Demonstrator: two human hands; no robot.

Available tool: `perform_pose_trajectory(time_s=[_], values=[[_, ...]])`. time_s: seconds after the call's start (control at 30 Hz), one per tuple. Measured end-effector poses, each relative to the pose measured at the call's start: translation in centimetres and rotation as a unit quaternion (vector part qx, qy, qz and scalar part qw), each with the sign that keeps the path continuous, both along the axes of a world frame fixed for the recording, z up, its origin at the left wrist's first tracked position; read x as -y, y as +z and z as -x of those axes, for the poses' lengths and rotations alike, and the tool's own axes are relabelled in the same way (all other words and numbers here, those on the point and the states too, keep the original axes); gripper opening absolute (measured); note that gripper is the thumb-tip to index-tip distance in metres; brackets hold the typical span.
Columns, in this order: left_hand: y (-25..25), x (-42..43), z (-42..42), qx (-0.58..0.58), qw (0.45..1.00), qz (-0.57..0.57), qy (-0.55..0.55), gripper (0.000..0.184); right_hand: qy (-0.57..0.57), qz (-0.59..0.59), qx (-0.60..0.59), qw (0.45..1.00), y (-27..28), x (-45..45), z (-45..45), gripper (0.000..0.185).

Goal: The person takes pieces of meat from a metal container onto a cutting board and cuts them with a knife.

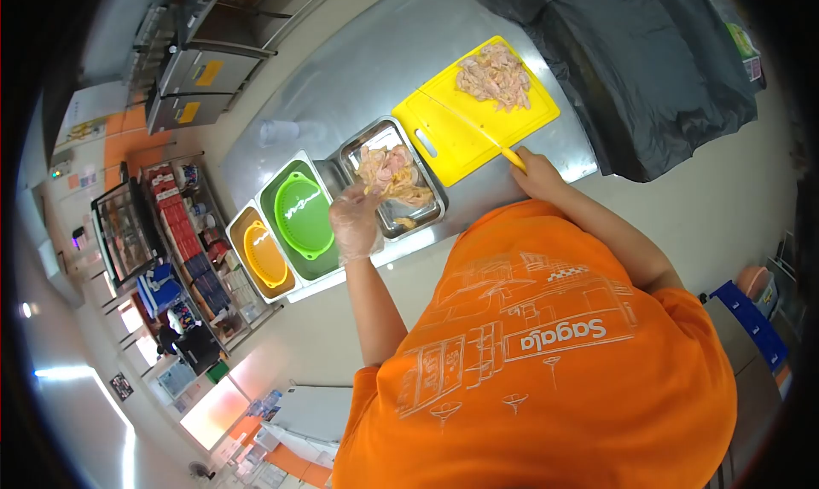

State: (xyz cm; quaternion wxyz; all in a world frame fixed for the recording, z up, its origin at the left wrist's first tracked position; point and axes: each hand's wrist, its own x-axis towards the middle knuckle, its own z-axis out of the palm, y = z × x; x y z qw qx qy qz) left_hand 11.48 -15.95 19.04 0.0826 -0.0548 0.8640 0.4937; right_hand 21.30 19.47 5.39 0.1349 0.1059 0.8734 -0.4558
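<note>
My left hand (355, 223), in a clear plastic glove, reaches over the metal tray (435, 206), its fingers closed on pale raw meat, probably chicken (388, 172), piled inside. The fingertips are partly hidden by the meat. My right hand (539, 176) is wrapped round the yellow handle of a knife (513, 157) at the near edge of the yellow cutting board (435, 118). The blade extends across the board, pointing away to the left. Cut strips of raw meat (495, 77) form a heap on the far right part of the board.
Left of the tray, a green basket (304, 216) and a yellow basket (265, 254) sit in metal pans. Black plastic sheeting (631, 71) covers something at the right. A clear container (279, 133) stands on the steel table (341, 71). Stocked shelves (183, 242) are farther left.
</note>
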Motion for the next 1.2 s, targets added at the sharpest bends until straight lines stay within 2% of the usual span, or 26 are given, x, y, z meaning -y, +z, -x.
perform_pose_trajectory(time_s=[0.07, 0.17, 0.2, 0.3, 0.47, 0.57, 0.67, 0.8, 0.9, 1.0, 1.1, 1.2], values=[[1.4, 0.4, 0.0, 0.021, 0.999, -0.027, 0.018, 0.02, 0.011, 0.016, 0.003, 1.0, 0.8, -1.0, 0.2, 0.025], [4.1, 0.0, -0.3, -0.008, 0.999, -0.03, 0.042, 0.016, 0.032, 0.021, 0.031, 0.999, 2.5, -2.4, 0.8, 0.024], [4.9, -0.3, -0.5, -0.012, 0.996, -0.056, 0.07, 0.016, 0.035, 0.024, 0.022, 0.999, 2.2, -2.7, 0.9, 0.025], [7.5, -0.9, -0.8, -0.038, 0.992, -0.038, 0.118, 0.016, 0.055, 0.032, 0.002, 0.998, 0.5, -3.6, 1.4, 0.025], [7.3, -0.4, -1.1, -0.072, 0.986, 0.004, 0.152, 0.016, 0.101, 0.036, -0.016, 0.994, -1.1, -4.4, 2.2, 0.027], [5.0, -0.1, -1.3, -0.053, 0.987, -0.014, 0.152, 0.016, 0.107, 0.067, -0.015, 0.992, -0.5, -4.8, 2.3, 0.026], [3.9, -0.2, -1.7, -0.062, 0.982, 0.024, 0.177, 0.018, 0.127, 0.067, -0.022, 0.989, 0.0, -5.2, 2.3, 0.025], [3.2, 1.2, -2.3, -0.068, 0.976, 0.047, 0.202, 0.021, 0.168, 0.032, 0.006, 0.985, -0.5, -6.1, 1.6, 0.024], [3.0, 1.5, -2.4, -0.071, 0.97, -0.007, 0.231, 0.023, 0.172, 0.031, 0.027, 0.984, -0.2, -6.5, 2.4, 0.023], [-1.7, 4.0, -1.4, -0.025, 0.976, -0.013, 0.217, 0.022, 0.185, 0.023, 0.039, 0.982, -0.1, -6.8, 2.3, 0.024], [-5.5, 3.8, 0.1, -0.08, 0.976, -0.035, 0.198, 0.02, 0.191, 0.019, 0.024, 0.981, -1.0, -7.0, 2.4, 0.024], [-7.4, 2.5, 1.3, -0.132, 0.968, -0.002, 0.211, 0.014, 0.195, 0.017, 0.043, 0.98, -0.1, -7.2, 2.8, 0.024]])
